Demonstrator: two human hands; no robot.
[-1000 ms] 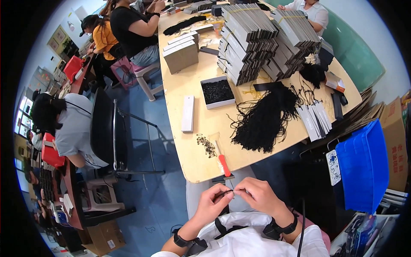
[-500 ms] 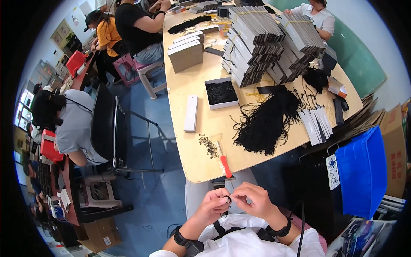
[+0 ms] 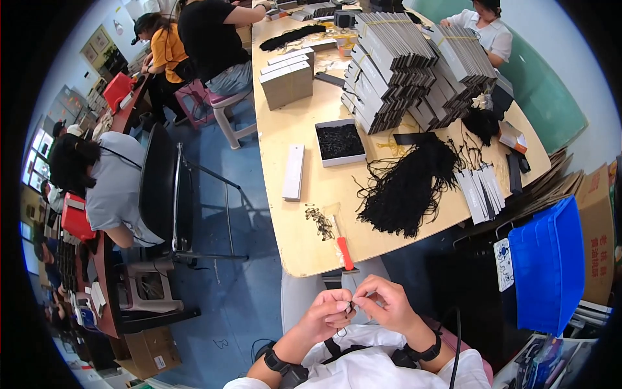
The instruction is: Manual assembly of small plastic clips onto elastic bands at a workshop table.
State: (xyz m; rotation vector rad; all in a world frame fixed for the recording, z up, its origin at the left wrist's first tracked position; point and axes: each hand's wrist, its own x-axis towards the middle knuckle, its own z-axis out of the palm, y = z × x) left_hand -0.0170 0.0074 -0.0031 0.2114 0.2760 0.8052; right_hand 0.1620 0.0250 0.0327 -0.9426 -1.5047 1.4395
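Observation:
Above my lap, my left hand (image 3: 328, 315) is closed on a thin black cord (image 3: 350, 307), with a small loop hanging below its fingers. My right hand (image 3: 386, 305) pinches at the same cord, its fingertips meeting those of the left. The fingers hide most of the cord. On the table ahead lies a red-handled tool (image 3: 344, 253) with a pale blade, beside a small heap of dark metal-looking rings or clips (image 3: 319, 223). A large bundle of black cords (image 3: 409, 189) spreads to the right of them.
The pale wooden table (image 3: 275, 223) also bears a white box (image 3: 353, 160) of small black pieces, a white strip stack (image 3: 293, 172), tall grey card stacks (image 3: 389, 58) and white tags (image 3: 479, 194). A blue bin (image 3: 547, 266) stands at right. Other people sit around.
My fingers have shifted slightly on the cord, and the loop under my left hand hangs differently. The view has moved a little. A person in black across the table has stretched an arm forward.

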